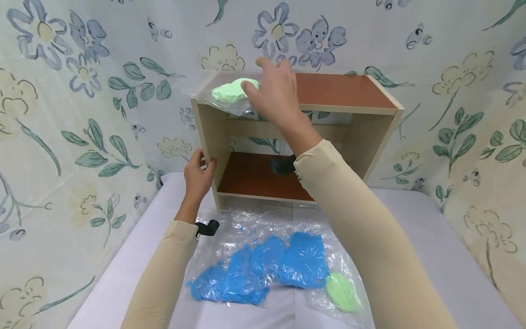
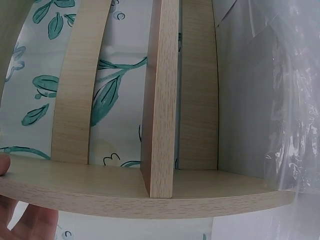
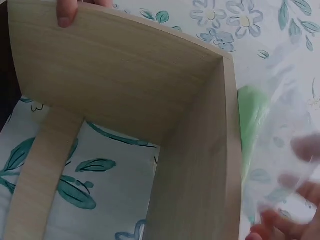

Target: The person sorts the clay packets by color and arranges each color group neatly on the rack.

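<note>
A small wooden shelf unit (image 1: 292, 198) with pale sides and reddish-brown boards stands on the white-covered surface. My left hand (image 1: 199, 176) grips the front edge of its left side panel (image 2: 100, 195), thumb (image 2: 4, 164) on the inner face and fingers outside. Atop the unit's left end lies a light green lump (image 1: 231, 90) in a clear plastic bag (image 1: 238, 108). Just right of that lump, my right hand (image 1: 279, 93) hovers with fingers spread, its thumb overlapping the lump's edge in the head view. The right wrist view has these fingers blurred beside the plastic.
In front of the unit, several flattened blue pieces (image 1: 304, 260) lie in clear plastic. A second light green piece (image 1: 342, 292), also in clear plastic, is to their right. Floral fabric (image 1: 135, 55) hangs behind and at both sides.
</note>
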Demonstrator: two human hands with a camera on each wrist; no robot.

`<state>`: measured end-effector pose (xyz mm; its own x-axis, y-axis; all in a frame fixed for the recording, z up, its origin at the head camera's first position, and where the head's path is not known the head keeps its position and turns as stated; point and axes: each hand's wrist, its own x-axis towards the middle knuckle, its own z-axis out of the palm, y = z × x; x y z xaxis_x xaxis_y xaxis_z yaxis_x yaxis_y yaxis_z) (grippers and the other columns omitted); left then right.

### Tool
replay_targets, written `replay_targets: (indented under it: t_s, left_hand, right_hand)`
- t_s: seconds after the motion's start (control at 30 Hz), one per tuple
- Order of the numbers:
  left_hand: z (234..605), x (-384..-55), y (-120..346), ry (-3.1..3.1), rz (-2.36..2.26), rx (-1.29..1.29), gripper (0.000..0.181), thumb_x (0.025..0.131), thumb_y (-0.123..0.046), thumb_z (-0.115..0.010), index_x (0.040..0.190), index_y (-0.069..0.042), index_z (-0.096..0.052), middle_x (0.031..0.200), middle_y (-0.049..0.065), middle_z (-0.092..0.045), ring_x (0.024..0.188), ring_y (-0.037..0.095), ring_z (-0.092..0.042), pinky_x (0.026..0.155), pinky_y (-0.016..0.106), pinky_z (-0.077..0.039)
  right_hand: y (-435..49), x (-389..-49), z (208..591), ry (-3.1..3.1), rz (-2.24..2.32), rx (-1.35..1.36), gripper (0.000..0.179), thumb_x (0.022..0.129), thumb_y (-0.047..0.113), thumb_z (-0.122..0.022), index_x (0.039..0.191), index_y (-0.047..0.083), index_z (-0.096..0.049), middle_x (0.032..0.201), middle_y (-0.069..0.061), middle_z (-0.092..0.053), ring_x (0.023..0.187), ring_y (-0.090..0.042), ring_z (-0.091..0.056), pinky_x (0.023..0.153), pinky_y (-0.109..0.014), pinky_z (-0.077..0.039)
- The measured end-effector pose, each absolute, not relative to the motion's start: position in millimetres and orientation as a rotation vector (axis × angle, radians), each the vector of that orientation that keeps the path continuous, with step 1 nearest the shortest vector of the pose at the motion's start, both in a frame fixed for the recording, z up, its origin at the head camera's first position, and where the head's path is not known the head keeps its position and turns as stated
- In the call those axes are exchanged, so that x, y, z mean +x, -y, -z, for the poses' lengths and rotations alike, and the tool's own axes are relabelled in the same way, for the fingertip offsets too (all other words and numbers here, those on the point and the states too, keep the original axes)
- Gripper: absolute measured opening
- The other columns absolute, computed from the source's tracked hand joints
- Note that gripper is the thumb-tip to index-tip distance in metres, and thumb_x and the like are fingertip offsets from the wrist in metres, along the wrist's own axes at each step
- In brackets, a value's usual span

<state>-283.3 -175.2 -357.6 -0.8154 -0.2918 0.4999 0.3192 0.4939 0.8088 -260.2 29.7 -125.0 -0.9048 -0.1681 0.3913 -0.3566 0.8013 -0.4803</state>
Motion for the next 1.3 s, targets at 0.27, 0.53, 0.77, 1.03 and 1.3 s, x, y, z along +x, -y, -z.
replay_targets:
  t_s: [0.27,0.53,0.77,1.03,1.3]
  left_hand:
    - [358.9,-283.7,174.6,2.123,1.342,-0.017,0.031,0.096,-0.018,-0.061,0.126,-0.008,-0.058,0.136,0.015,-0.062,0.118,0.036,-0.066,0.097,0.049,-0.056]
    - [358.0,-282.6,174.5,2.137,1.356,-0.002,0.033,0.096,-0.021,-0.060,0.127,-0.009,-0.057,0.138,0.015,-0.061,0.120,0.037,-0.065,0.098,0.050,-0.056]
    - [358.2,-283.4,174.6,2.154,1.359,0.005,0.034,0.097,-0.022,-0.059,0.129,-0.010,-0.056,0.139,0.014,-0.060,0.122,0.036,-0.064,0.099,0.051,-0.055]
    - [360.5,-282.9,176.2,2.164,1.359,0.014,0.035,0.097,-0.021,-0.060,0.130,-0.011,-0.056,0.140,0.013,-0.060,0.122,0.036,-0.064,0.099,0.050,-0.055]
    - [358.2,-283.5,175.4,2.154,1.367,0.002,0.034,0.097,-0.020,-0.059,0.130,-0.010,-0.056,0.140,0.013,-0.060,0.123,0.035,-0.063,0.100,0.050,-0.055]
  right_hand:
    - [-44.7,-262.3,150.0,2.573,-0.510,0.827,0.048,0.099,0.037,-0.054,0.144,0.020,-0.052,0.151,-0.006,-0.048,0.142,-0.027,-0.041,0.115,-0.051,-0.036]
    - [-33.0,-266.2,148.9,2.637,-0.369,0.760,0.050,0.101,0.046,-0.047,0.149,0.031,-0.045,0.155,-0.002,-0.042,0.141,-0.026,-0.039,0.107,-0.050,-0.037]
    - [-27.6,-270.9,145.8,2.674,-0.325,0.743,0.051,0.102,0.046,-0.045,0.150,0.032,-0.043,0.157,-0.001,-0.040,0.142,-0.025,-0.038,0.108,-0.049,-0.036]
    - [-25.0,-274.1,146.9,2.699,-0.286,0.752,0.050,0.103,0.047,-0.042,0.151,0.034,-0.040,0.159,0.002,-0.037,0.141,-0.025,-0.040,0.108,-0.050,-0.036]
    - [-22.0,-274.0,146.0,2.748,-0.138,0.753,0.057,0.102,0.057,-0.029,0.157,0.039,-0.023,0.167,0.003,-0.018,0.148,-0.029,-0.030,0.111,-0.052,-0.031]
